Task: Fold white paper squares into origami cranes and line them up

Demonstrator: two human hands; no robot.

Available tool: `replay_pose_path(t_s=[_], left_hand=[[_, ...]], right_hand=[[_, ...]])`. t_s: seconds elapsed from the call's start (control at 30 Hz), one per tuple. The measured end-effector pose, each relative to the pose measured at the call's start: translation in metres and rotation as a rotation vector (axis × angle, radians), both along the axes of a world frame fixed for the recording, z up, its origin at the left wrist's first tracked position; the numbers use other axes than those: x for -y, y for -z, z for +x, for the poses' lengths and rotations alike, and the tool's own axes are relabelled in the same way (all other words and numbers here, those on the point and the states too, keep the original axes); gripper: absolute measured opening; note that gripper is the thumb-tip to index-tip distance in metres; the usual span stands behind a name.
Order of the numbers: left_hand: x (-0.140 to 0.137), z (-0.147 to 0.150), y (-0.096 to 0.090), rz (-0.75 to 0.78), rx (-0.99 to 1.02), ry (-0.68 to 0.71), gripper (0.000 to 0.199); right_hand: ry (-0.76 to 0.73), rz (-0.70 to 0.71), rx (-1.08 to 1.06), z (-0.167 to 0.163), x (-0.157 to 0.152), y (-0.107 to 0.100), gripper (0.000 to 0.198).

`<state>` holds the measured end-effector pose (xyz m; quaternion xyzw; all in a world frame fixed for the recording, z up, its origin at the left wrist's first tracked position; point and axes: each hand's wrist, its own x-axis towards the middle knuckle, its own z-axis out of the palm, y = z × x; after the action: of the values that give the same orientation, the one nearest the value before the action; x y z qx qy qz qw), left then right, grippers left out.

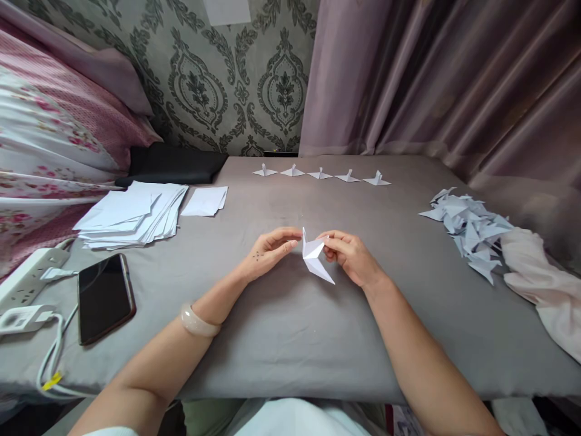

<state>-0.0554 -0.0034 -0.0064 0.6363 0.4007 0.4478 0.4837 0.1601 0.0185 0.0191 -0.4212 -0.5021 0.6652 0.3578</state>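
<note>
A white folded paper crane [314, 249] is held up over the middle of the table, its narrow neck upright and one wing pointing down toward me. My right hand [347, 254] pinches it at the right side between thumb and fingers. Just left of the neck is my left hand [275, 249], fingers curved and thumb slightly apart from them. Its fingertips are close to the neck; whether they touch it I cannot tell. Farther back, several finished paper cranes [321, 174] stand in a row with wings spread.
On the left lie a stack of white paper sheets [131, 215], a smaller paper pile [205, 201], a phone [105, 297] and a power strip [27, 281] with cables. A heap of folded paper cranes [474, 227] lies right, beside pale cloth [540, 278]. A black folded item [177, 163] sits back left.
</note>
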Motion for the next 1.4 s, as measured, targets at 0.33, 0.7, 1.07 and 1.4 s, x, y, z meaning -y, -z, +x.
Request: replay_pose_path(t_s=[0.33, 0.7, 1.07, 1.4], left_hand=[[0.012, 0.013, -0.001, -0.038, 0.08, 0.143, 0.028], [0.016, 0.015, -0.005, 0.097, -0.105, 0.062, 0.014], [0.023, 0.023, -0.012, -0.322, 0.127, 0.057, 0.022], [0.002, 0.012, -0.004, -0.382, 0.46, -0.429, 0.031]], right_hand=[[-0.042, -0.265, -0.128, -0.001, -0.002, 0.005, 0.016], [-0.039, -0.364, -0.015, 0.002, -0.003, -0.001, 0.012], [-0.018, -0.321, -0.042, 0.01, -0.004, -0.003, 0.033], [0.421, 0.355, 0.151, 0.0, -0.005, 0.008, 0.03]])
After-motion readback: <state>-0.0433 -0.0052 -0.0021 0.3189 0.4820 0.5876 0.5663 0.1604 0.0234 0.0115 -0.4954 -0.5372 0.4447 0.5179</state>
